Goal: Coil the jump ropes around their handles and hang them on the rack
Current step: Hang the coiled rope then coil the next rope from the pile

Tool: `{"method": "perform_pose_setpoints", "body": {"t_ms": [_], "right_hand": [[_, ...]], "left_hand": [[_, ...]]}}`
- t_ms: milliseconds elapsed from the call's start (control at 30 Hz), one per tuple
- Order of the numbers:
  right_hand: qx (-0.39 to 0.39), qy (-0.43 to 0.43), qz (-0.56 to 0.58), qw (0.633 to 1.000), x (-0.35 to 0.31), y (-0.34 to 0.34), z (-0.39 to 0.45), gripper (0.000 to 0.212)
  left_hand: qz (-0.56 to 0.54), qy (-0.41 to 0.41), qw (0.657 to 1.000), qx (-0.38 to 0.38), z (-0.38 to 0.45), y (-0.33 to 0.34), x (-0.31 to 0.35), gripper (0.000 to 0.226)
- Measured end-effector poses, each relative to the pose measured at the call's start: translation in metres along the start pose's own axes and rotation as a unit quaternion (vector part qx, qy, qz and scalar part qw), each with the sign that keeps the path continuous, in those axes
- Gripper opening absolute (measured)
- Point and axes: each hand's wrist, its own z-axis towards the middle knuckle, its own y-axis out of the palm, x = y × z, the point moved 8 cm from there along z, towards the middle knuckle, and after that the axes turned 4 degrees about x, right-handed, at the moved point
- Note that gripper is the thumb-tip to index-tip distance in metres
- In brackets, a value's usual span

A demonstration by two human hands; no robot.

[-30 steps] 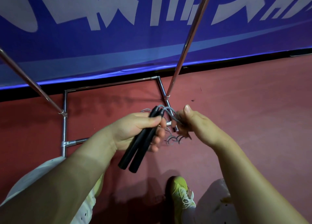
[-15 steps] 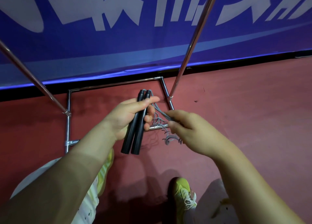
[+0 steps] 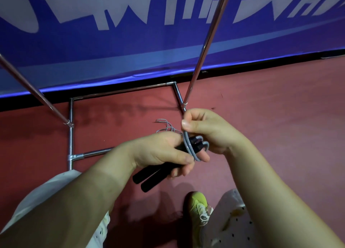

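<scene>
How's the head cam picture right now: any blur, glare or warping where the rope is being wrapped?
Head view: the hands, left and right, and the grey rope on the black handles read sharp. Wide-angle bending curves the rack poles and the banner edge. Lighting is dim and bluish, with soft shadows on the red floor and a mild sheen on the poles.
</scene>
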Motion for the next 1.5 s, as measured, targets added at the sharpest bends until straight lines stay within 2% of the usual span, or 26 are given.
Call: {"method": "perform_pose_setpoints", "body": {"t_ms": [67,133,167,233,333,433,500,633,767,867,933,1000,1100,1200,1367,1500], "right_hand": [[0.001,0.014,0.065,0.998,0.009,-0.003,0.004,0.031],[0.002,-0.031,0.059,0.998,0.005,-0.010,0.006,0.034],[0.000,-0.054,0.051,0.997,0.001,-0.013,0.005,0.035],[0.022,-0.076,0.028,0.996,-0.003,-0.021,0.002,0.014],[0.071,-0.096,-0.051,0.992,-0.002,-0.031,0.000,0.018],[0.116,-0.125,-0.103,0.980,-0.006,-0.032,0.000,0.010],[0.139,-0.132,-0.119,0.974,-0.006,-0.031,0.001,0.014],[0.188,-0.138,-0.130,0.964,0.000,-0.033,0.005,0.026],[0.218,-0.145,-0.136,0.955,0.006,-0.031,0.007,0.037],[0.205,-0.138,-0.107,0.963,0.012,-0.024,0.011,0.054],[0.196,-0.128,-0.080,0.969,0.015,-0.016,0.014,0.064],[0.201,-0.122,-0.059,0.970,0.013,-0.007,0.015,0.055],[0.218,-0.117,-0.023,0.969,0.008,0.008,0.012,0.050],[0.253,-0.118,0.004,0.960,0.011,0.017,0.003,0.046],[0.206,-0.119,-0.027,0.971,0.020,0.039,-0.011,0.049],[0.206,-0.105,-0.076,0.970,0.026,0.044,-0.026,0.040]], "left_hand": [[-0.094,0.037,0.995,0.001,0.001,-0.006,0.006,0.028],[-0.176,0.050,0.983,0.010,0.001,-0.016,0.009,0.043],[-0.199,0.054,0.978,0.023,0.002,-0.020,0.009,0.043],[-0.215,0.057,0.973,0.067,0.002,-0.030,0.008,0.030],[-0.199,0.041,0.971,0.123,0.002,-0.037,0.006,0.026],[-0.177,0.040,0.975,0.130,0.000,-0.040,0.006,0.030],[-0.162,0.040,0.975,0.144,-0.001,-0.043,0.006,0.030],[-0.127,0.039,0.974,0.181,-0.004,-0.049,0.009,0.032],[-0.097,0.074,0.969,0.213,-0.010,-0.053,0.019,0.044],[-0.075,0.102,0.967,0.222,-0.014,-0.051,0.027,0.042],[-0.058,0.104,0.958,0.261,-0.018,-0.054,0.030,0.035],[-0.040,0.101,0.940,0.323,-0.026,-0.060,0.031,0.024],[-0.036,0.114,0.915,0.386,-0.040,-0.061,0.036,0.018],[-0.004,0.121,0.914,0.386,-0.050,-0.055,0.038,0.012],[0.025,0.111,0.923,0.367,-0.070,-0.047,0.016,0.014],[-0.003,0.114,0.921,0.372,-0.080,-0.039,-0.002,0.016]]}}
